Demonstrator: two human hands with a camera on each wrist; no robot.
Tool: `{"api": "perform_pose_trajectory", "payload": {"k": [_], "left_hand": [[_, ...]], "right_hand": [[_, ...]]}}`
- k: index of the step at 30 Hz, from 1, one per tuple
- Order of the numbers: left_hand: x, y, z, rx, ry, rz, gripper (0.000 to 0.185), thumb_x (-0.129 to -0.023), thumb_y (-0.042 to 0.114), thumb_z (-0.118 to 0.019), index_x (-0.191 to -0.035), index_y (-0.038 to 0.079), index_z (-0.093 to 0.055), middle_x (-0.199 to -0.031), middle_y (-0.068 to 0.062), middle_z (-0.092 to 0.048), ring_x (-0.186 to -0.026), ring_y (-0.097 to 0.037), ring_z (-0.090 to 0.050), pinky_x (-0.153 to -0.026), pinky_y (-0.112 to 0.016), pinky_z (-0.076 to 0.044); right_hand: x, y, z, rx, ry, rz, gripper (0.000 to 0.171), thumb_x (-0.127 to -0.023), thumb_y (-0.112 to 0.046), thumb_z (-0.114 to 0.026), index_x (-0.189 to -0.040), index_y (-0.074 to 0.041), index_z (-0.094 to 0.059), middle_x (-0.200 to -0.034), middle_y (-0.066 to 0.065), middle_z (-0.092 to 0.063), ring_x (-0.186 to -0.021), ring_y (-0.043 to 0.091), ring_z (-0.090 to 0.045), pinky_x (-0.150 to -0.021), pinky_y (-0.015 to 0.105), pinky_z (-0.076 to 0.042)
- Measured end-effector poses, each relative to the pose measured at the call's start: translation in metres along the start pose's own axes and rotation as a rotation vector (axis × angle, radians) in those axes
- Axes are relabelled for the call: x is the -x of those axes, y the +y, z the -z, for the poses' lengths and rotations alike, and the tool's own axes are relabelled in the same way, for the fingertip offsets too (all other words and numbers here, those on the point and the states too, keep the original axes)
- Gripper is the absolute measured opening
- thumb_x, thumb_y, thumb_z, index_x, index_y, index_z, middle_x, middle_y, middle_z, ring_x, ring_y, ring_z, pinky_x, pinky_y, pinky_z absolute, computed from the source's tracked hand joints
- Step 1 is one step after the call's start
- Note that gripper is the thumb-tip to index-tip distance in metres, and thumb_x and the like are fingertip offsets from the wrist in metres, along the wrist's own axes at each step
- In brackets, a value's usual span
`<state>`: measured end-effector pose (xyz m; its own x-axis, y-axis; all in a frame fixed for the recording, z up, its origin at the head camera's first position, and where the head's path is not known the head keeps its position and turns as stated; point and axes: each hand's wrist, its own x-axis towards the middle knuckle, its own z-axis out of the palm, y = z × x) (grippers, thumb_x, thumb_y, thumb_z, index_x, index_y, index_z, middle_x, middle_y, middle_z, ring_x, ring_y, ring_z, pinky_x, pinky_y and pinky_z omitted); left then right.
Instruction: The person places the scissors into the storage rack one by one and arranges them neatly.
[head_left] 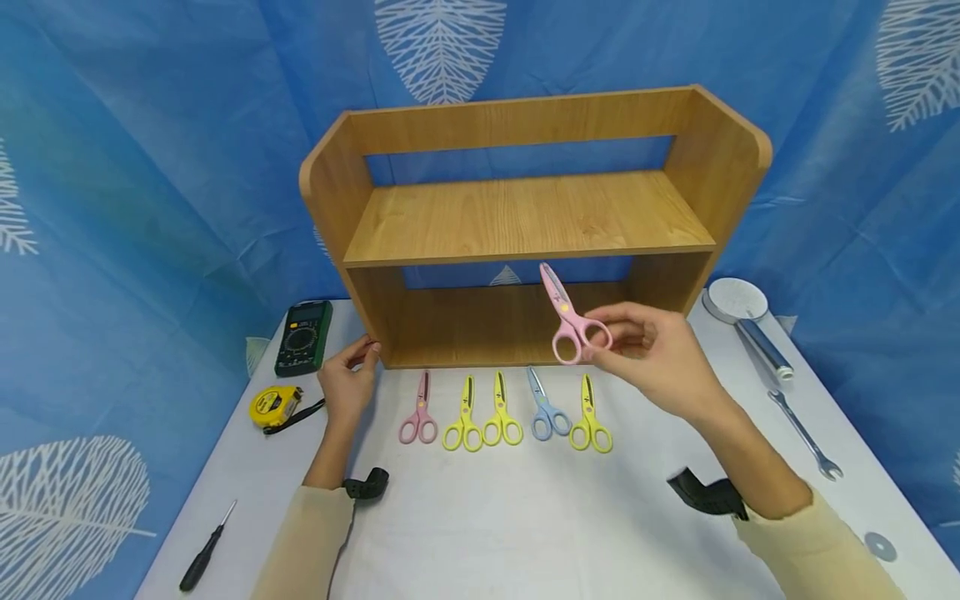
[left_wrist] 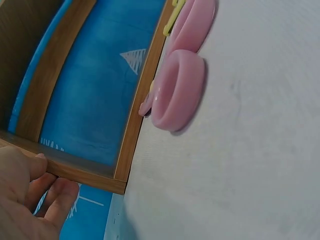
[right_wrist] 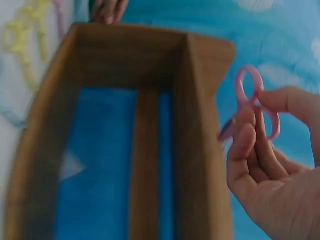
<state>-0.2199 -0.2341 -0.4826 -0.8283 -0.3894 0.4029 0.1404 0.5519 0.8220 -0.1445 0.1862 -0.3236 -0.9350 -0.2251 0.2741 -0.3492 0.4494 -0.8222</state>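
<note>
My right hand [head_left: 660,358] pinches a pair of pink scissors [head_left: 566,310] by one handle ring, blades pointing up, raised in front of the wooden shelf [head_left: 525,218]. The right wrist view shows thumb and fingers at the ring of these scissors [right_wrist: 248,82]. With thumb and fingers, my left hand [head_left: 350,385] grips the edge of the shelf's left side panel [left_wrist: 75,171] near its lower corner. Along the shelf's front lie several scissors: pink ones [head_left: 420,412] at the left, yellow ones [head_left: 498,417] in the middle, blue ones [head_left: 546,411], and yellow ones [head_left: 588,421] at the right.
Left of the shelf lie a multimeter [head_left: 303,337], a yellow tape measure [head_left: 274,406] and a screwdriver [head_left: 206,550]. On the right are a round-headed tool with a dark handle [head_left: 763,346], a wrench [head_left: 806,435] and a grey washer [head_left: 881,547]. A blue curtain [head_left: 187,167] hangs behind.
</note>
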Motion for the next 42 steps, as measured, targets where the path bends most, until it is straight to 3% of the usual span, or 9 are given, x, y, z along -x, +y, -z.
{"api": "perform_pose_trajectory", "payload": {"k": [4,11,16,19,23,25,33,38,42], "left_hand": [[0.0,0.002,0.001,0.02,0.002,0.006,0.029,-0.095,0.019,-0.076,-0.121,0.004,-0.076,-0.105,-0.015,-0.079,-0.095,-0.032,-0.075,-0.095,-0.048,-0.061],[0.0,0.001,0.001,0.076,-0.032,0.086,0.031,-0.097,0.023,-0.074,-0.124,0.007,-0.075,-0.113,-0.016,-0.078,-0.107,-0.031,-0.073,-0.104,-0.049,-0.057],[0.0,-0.003,0.0,0.103,-0.046,0.127,0.03,-0.099,0.023,-0.071,-0.125,0.007,-0.075,-0.117,-0.016,-0.076,-0.109,-0.03,-0.073,-0.108,-0.047,-0.055],[-0.001,-0.002,-0.001,0.129,-0.048,0.136,0.03,-0.099,0.023,-0.071,-0.124,0.007,-0.075,-0.117,-0.014,-0.076,-0.108,-0.027,-0.073,-0.102,-0.036,-0.059],[-0.001,0.0,-0.003,0.172,-0.058,0.161,0.031,-0.099,0.023,-0.07,-0.126,0.007,-0.074,-0.12,-0.014,-0.075,-0.11,-0.026,-0.072,-0.085,-0.016,-0.061],[-0.001,0.001,-0.003,0.169,-0.061,0.168,0.031,-0.099,0.024,-0.07,-0.126,0.007,-0.074,-0.121,-0.013,-0.075,-0.111,-0.025,-0.071,-0.085,-0.014,-0.06],[0.0,0.0,-0.007,0.143,-0.074,0.148,0.033,-0.1,0.027,-0.069,-0.127,0.008,-0.073,-0.123,-0.012,-0.075,-0.113,-0.026,-0.071,-0.103,-0.041,-0.059],[-0.001,-0.001,-0.005,0.129,-0.073,0.14,0.032,-0.1,0.027,-0.069,-0.126,0.01,-0.074,-0.121,-0.01,-0.076,-0.112,-0.024,-0.071,-0.1,-0.036,-0.061],[0.0,-0.002,0.0,0.138,-0.069,0.171,0.032,-0.1,0.028,-0.07,-0.127,0.011,-0.074,-0.123,-0.008,-0.075,-0.112,-0.022,-0.07,-0.092,-0.022,-0.061]], "right_hand": [[-0.048,-0.036,-0.019,-0.051,0.027,0.048,0.038,-0.089,-0.018,-0.083,-0.124,-0.008,-0.072,-0.097,0.01,-0.077,-0.082,0.015,-0.069,-0.07,0.017,-0.059],[-0.132,-0.074,-0.065,-0.117,0.011,-0.002,0.037,-0.09,-0.022,-0.081,-0.124,-0.009,-0.072,-0.091,0.006,-0.075,-0.08,0.015,-0.066,-0.06,0.022,-0.052],[-0.171,-0.088,-0.095,-0.117,-0.005,-0.049,0.037,-0.091,-0.023,-0.079,-0.122,-0.006,-0.071,-0.088,0.004,-0.074,-0.074,0.013,-0.065,-0.057,0.021,-0.051],[-0.186,-0.093,-0.112,-0.101,-0.014,-0.067,0.037,-0.091,-0.024,-0.08,-0.121,-0.006,-0.072,-0.09,0.003,-0.075,-0.074,0.012,-0.065,-0.056,0.02,-0.049],[-0.2,-0.095,-0.133,-0.067,-0.011,-0.053,0.036,-0.09,-0.026,-0.081,-0.119,-0.005,-0.074,-0.091,0.003,-0.074,-0.075,0.011,-0.064,-0.055,0.019,-0.048],[-0.204,-0.094,-0.14,-0.013,-0.011,-0.029,0.034,-0.091,-0.027,-0.079,-0.118,-0.006,-0.074,-0.09,0.003,-0.073,-0.076,0.012,-0.063,-0.056,0.019,-0.047],[-0.205,-0.092,-0.146,0.28,-0.058,-0.009,0.036,-0.092,-0.043,-0.076,-0.116,-0.017,-0.075,-0.101,-0.003,-0.068,-0.092,0.015,-0.058,-0.073,0.029,-0.046],[-0.199,-0.091,-0.135,0.243,-0.101,0.014,0.052,-0.093,-0.043,-0.075,-0.133,-0.012,-0.067,-0.124,0.002,-0.067,-0.111,0.017,-0.059,-0.093,0.032,-0.053],[-0.18,-0.086,-0.115,0.133,-0.116,0.062,0.057,-0.093,-0.039,-0.077,-0.138,-0.009,-0.062,-0.129,0.008,-0.065,-0.114,0.021,-0.062,-0.094,0.036,-0.057]]}}
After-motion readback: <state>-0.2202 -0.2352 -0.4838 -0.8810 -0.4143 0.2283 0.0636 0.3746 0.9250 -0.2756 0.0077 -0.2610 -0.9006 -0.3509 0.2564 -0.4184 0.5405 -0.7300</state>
